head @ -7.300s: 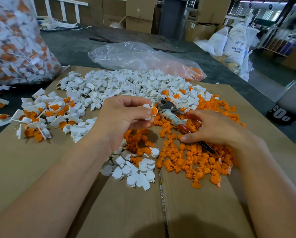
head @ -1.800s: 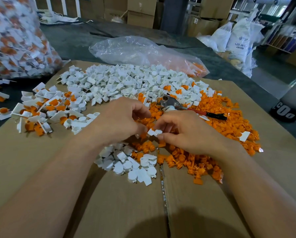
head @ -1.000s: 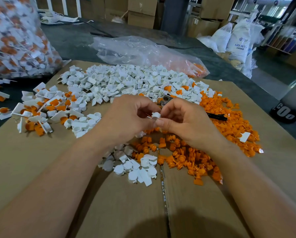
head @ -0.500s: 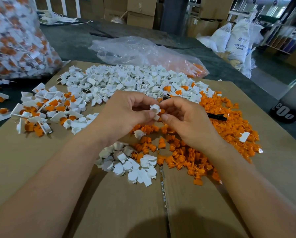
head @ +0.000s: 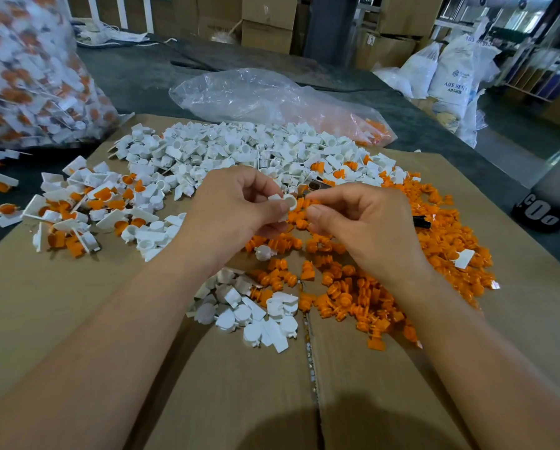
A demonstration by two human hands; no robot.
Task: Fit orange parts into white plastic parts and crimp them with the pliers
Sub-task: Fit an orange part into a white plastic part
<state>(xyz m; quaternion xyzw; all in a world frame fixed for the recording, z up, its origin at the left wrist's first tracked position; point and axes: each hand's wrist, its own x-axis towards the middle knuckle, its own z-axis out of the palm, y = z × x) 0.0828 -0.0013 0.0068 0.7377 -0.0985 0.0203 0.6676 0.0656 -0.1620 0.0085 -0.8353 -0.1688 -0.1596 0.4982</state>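
My left hand point(head: 236, 211) pinches a white plastic part point(head: 287, 202) above the cardboard sheet point(head: 61, 319). My right hand point(head: 366, 225) meets it from the right, thumb and forefinger pinching a small orange part point(head: 305, 203) against the white one; most of that part is hidden. The pliers point(head: 314, 185) lie behind my hands, with only the metal head and a black handle tip point(head: 421, 221) showing. A big pile of white parts point(head: 239, 151) lies at the back. Loose orange parts point(head: 369, 293) spread under and right of my right hand.
Fitted white-and-orange pieces point(head: 77, 209) are heaped at the left. A small group of white parts point(head: 249, 315) lies near my left wrist. A full bag of finished pieces point(head: 28, 76) stands far left. A clear plastic bag point(head: 272, 99) lies behind the piles.
Earlier my right hand worked the pliers, then laid them down. Both hands rose from the pile and came together; over the last half second they have barely moved.
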